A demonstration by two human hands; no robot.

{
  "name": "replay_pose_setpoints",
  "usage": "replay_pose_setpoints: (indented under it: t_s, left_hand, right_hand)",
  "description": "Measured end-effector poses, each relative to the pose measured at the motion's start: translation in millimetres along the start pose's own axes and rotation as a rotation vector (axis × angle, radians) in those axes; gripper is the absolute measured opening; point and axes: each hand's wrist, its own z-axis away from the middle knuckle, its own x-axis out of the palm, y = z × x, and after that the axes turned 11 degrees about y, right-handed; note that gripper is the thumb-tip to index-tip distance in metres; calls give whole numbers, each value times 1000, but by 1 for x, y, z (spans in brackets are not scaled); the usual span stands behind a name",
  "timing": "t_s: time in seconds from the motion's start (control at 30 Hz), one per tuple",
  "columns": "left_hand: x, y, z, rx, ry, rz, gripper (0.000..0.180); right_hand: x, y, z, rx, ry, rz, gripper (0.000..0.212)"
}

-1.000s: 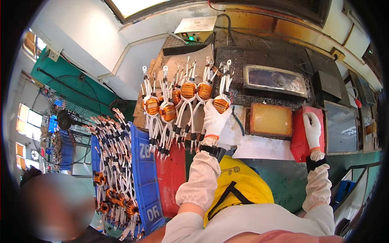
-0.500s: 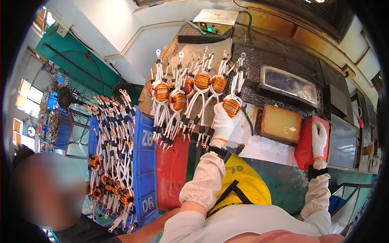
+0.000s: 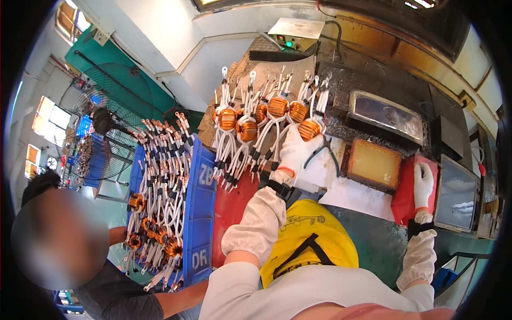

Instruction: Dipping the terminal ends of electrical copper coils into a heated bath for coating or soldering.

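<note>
My left hand (image 3: 294,152), in a white glove, grips a copper-wound toroid coil (image 3: 310,129) with white leads at the right end of a row of several such coils (image 3: 250,125) laid on a brown board (image 3: 242,74). Pliers (image 3: 325,154) lie by that hand on white paper. My right hand (image 3: 424,184), also gloved, rests flat on a red block (image 3: 408,192) at the right. Both forearms wear white sleeve covers.
A blue crate (image 3: 197,213) at the left holds many more coils with white leads. A red tray (image 3: 229,218) lies beside it. A tray of yellow liquid (image 3: 374,164), a metal bath (image 3: 385,114), a control box (image 3: 296,26) and a fan (image 3: 106,106) surround the bench. Another person (image 3: 80,256) stands lower left.
The view has shifted, so the coil row and bench sit lower in the picture. My left hand stays on the right-end coil; my right hand stays on the red block.
</note>
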Motion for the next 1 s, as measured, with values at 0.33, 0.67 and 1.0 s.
replay_pose_setpoints:
  t_s: [0.33,0.67,1.0]
  left_hand:
    - [-77,18,-41,-83,333,-317,82]
    - [-52,-38,-109,215,618,-338,71]
    - [-21,-29,-150,263,868,-642,76]
  right_hand:
    - [3,7,-1,4,-14,-34,17]
    - [1,11,-1,32,-22,-39,17]
    - [0,6,3,70,-15,-27,18]
